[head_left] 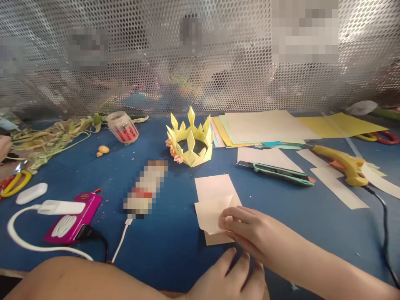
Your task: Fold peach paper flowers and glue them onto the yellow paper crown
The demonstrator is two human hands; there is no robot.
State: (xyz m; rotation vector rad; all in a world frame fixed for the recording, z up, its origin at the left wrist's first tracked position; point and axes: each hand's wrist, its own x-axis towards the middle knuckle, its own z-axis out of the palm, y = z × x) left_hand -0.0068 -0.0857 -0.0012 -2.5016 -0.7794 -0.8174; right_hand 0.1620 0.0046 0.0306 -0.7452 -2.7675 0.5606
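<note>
My right hand reaches in from the right, thumb and fingers closed on the edge of a pale peach paper square. That square lies over another pale paper piece, whose edges show behind and in front of it. Close to the front edge, my left hand rests with its fingers apart, holding nothing, just below the papers. Beyond them stands a folded yellow paper crown with pointed tips and small peach flowers on its left side.
Right of the papers lie a green utility knife, a yellow glue gun, paper strips and stacked sheets. A pink power strip, a jar and plant stems are left. Another person's hand shows there.
</note>
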